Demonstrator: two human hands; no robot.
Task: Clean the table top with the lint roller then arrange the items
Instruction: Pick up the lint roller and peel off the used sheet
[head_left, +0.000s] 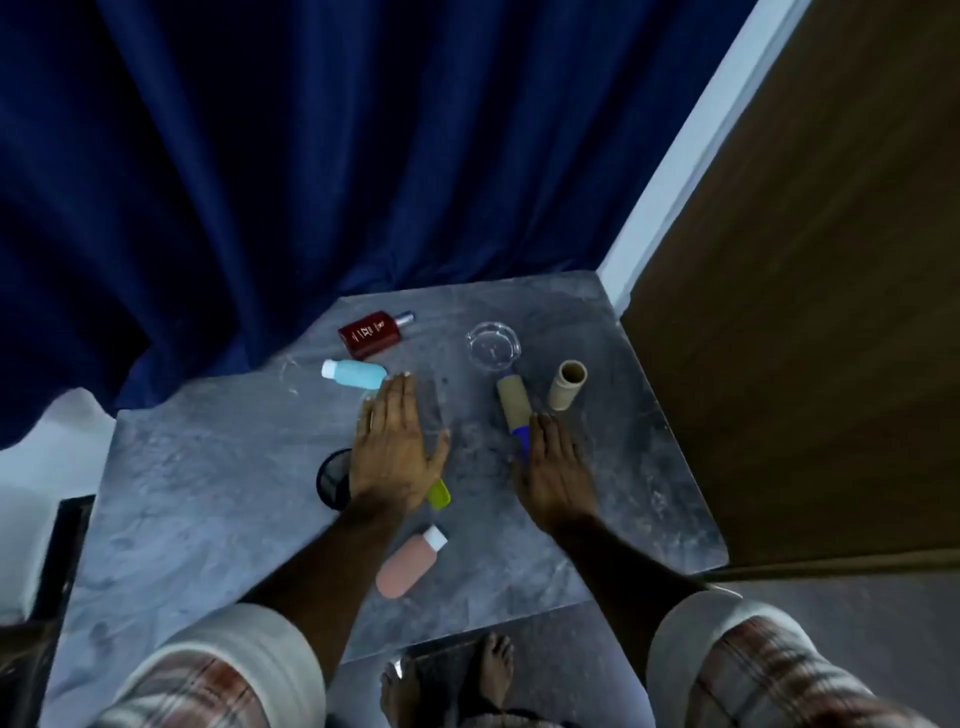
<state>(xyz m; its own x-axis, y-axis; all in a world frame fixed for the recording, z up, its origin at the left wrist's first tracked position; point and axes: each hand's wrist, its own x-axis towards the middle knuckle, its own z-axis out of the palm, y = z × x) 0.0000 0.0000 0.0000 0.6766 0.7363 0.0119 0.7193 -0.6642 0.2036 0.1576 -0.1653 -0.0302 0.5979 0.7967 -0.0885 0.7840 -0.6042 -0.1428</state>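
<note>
The lint roller (512, 404), a tan roll on a blue handle, lies on the grey marble table top (208, 493). My right hand (553, 473) is flat over the handle's near end, fingers together; a grip cannot be seen. My left hand (397, 449) is spread flat on the table, holding nothing. A blue bottle (355, 373) lies just beyond its fingertips, and a red perfume bottle (371, 333) lies further back. A pink bottle (410, 562) lies near the front edge. A yellow-green item (439, 494) and a black round object (332, 478) are partly hidden by my left hand.
A clear glass dish (493, 347) sits behind the roller, and a cardboard tube (566, 384) stands to its right. A dark blue curtain (311, 156) hangs behind the table. A brown wooden panel (805, 312) borders the right side. My bare feet (447, 680) show below the front edge.
</note>
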